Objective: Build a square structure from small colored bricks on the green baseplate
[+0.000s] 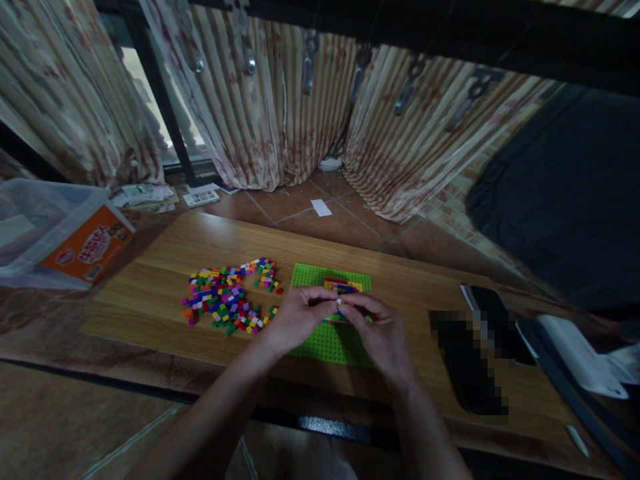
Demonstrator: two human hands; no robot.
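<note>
A bright green baseplate (320, 343) lies flat on a wooden board (150, 287). A short row of red, yellow and blue bricks (342, 285) stands at the plate's far side. My left hand (299, 316) and my right hand (376, 327) meet over the plate's middle, fingertips pinched together on a tiny white brick (339, 302). Both hands cover part of the plate. A loose heap of small multicoloured bricks (227, 299) is spread on the board just left of my left hand.
A dark phone (493, 310) and a blurred dark object (467, 360) lie on the board at the right. A clear plastic tub (30, 220) holding an orange box (87, 247) sits far left. Striped curtains (280, 113) hang behind, above a tiled floor.
</note>
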